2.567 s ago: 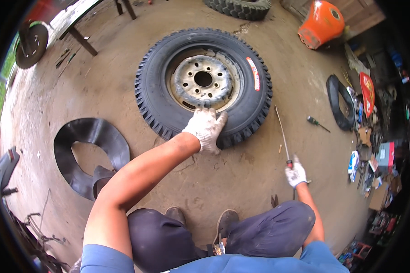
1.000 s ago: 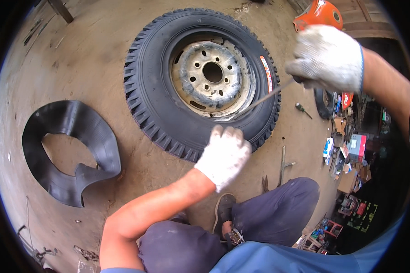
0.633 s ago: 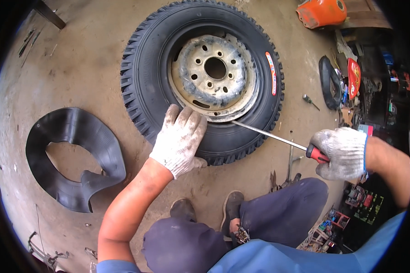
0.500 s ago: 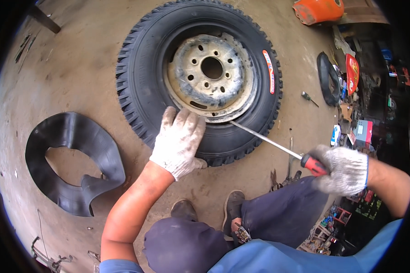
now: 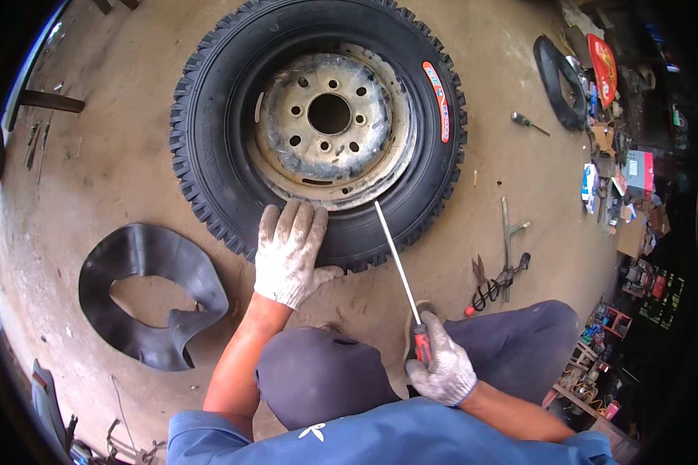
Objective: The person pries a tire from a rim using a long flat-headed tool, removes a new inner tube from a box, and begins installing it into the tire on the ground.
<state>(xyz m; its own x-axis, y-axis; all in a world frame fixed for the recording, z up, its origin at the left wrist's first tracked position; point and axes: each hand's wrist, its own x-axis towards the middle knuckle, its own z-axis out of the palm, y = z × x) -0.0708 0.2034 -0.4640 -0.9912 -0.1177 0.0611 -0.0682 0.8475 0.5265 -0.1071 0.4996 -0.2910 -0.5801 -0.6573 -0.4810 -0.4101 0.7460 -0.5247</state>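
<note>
A black knobby tyre (image 5: 209,167) lies flat on the floor with a worn, pale metal wheel rim (image 5: 279,147) inside it. My left hand (image 5: 288,252), in a soiled white glove, rests on the tyre's near sidewall. Its fingers are stretched toward the rim, its thumb out to the side over the tread. In the other glove, my right hand (image 5: 446,368) is wrapped round the red and black handle of a long pry bar (image 5: 399,267). The bar's thin metal shaft slants up to the tyre, its tip at the rim's near right edge.
A limp black inner tube (image 5: 101,298) lies at the left. To the right are scissors (image 5: 485,291), a metal rod tool (image 5: 506,240) and a screwdriver (image 5: 523,120). Another black tube (image 5: 547,77) and piled clutter (image 5: 644,170) line the right side.
My right hand has swung left and toward my body, turning the pry bar from a rightward slant to a steeper one. My left hand stays on the tyre; the view has shifted.
</note>
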